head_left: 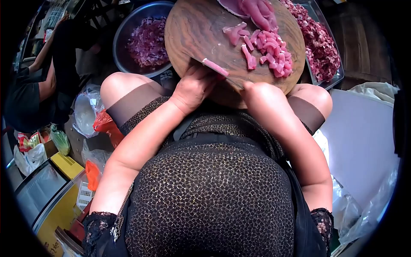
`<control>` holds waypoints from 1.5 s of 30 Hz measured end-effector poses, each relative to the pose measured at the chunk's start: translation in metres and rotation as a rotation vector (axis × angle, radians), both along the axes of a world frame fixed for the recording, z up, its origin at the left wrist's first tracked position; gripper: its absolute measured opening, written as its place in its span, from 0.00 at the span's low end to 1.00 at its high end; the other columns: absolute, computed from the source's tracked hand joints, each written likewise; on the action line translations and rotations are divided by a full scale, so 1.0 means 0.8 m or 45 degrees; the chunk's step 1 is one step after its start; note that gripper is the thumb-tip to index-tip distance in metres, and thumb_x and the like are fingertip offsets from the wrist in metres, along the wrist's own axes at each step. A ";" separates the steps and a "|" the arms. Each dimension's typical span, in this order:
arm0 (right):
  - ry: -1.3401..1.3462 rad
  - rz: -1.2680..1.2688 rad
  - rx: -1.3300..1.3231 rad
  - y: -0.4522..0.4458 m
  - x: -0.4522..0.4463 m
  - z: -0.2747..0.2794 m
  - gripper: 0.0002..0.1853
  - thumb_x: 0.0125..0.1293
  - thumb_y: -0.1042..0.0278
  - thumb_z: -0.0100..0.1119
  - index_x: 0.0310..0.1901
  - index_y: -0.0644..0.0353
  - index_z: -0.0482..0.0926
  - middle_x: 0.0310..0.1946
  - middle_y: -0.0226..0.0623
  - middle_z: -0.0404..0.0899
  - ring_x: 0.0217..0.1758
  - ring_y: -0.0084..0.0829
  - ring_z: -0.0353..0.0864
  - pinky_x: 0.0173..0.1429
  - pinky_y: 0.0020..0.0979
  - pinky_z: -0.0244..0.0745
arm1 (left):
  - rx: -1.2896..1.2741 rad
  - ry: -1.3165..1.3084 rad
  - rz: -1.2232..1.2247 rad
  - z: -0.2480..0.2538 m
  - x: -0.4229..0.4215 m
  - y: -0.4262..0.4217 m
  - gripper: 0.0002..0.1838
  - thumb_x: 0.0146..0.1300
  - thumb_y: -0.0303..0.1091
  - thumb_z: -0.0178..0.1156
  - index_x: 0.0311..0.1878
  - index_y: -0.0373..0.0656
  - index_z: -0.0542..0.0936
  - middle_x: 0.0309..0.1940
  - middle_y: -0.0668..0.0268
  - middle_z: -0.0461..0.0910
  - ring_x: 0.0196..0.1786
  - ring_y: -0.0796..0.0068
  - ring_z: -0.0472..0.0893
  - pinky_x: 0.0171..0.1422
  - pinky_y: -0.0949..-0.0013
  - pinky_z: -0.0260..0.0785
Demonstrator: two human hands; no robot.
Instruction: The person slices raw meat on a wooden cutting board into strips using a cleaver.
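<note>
A round wooden chopping board (190,28) lies before my knees. Over its near edge, my right hand (259,92) is closed at the end of a knife (233,81), whose handle is hidden in it. My left hand (193,85) is curled close to the near side of the blade; its fingertips are hidden, so what they hold cannot be made out. Along the blade's upper side lies a pale pink meat strip (215,67). Cut meat strips (274,49) are heaped on the board's right side, with a larger piece of meat (259,13) at the far edge.
A metal bowl (121,53) of chopped meat stands left of the board. At right, a metal tray (337,70) holds a heap of minced meat (314,43). Another person (43,81) is at far left. Plastic bags (85,111) and a yellow box (66,166) lie at lower left.
</note>
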State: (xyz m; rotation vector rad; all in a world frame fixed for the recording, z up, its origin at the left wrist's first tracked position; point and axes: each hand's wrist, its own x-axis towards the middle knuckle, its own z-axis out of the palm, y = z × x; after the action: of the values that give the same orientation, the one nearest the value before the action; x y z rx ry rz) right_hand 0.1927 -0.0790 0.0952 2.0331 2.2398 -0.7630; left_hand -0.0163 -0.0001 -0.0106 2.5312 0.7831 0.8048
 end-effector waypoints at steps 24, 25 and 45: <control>-0.024 -0.069 -0.027 -0.036 0.005 0.012 0.12 0.71 0.61 0.55 0.45 0.61 0.81 0.33 0.51 0.84 0.37 0.51 0.84 0.41 0.47 0.79 | 0.100 -0.033 0.042 0.008 -0.003 -0.010 0.15 0.56 0.28 0.65 0.47 0.50 0.86 0.45 0.66 0.81 0.49 0.63 0.81 0.56 0.64 0.76; -0.024 -0.074 -0.037 -0.034 0.006 0.013 0.12 0.71 0.61 0.55 0.45 0.61 0.81 0.33 0.51 0.84 0.37 0.51 0.84 0.41 0.47 0.79 | 0.148 -0.067 0.066 0.008 -0.002 -0.010 0.16 0.55 0.29 0.64 0.48 0.52 0.85 0.46 0.68 0.81 0.49 0.64 0.81 0.56 0.65 0.77; 0.245 -0.163 0.450 0.068 -0.035 -0.040 0.14 0.71 0.57 0.55 0.43 0.60 0.81 0.31 0.54 0.82 0.38 0.55 0.82 0.43 0.51 0.76 | -0.059 -0.047 0.018 0.016 -0.016 -0.009 0.12 0.56 0.24 0.66 0.45 0.40 0.85 0.47 0.59 0.82 0.51 0.57 0.81 0.60 0.61 0.73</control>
State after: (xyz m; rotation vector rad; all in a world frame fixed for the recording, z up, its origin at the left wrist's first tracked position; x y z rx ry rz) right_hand 0.1647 -0.0244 0.0631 2.3702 2.5242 -0.6313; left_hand -0.0294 -0.0076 0.0021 2.4659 0.7992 0.8264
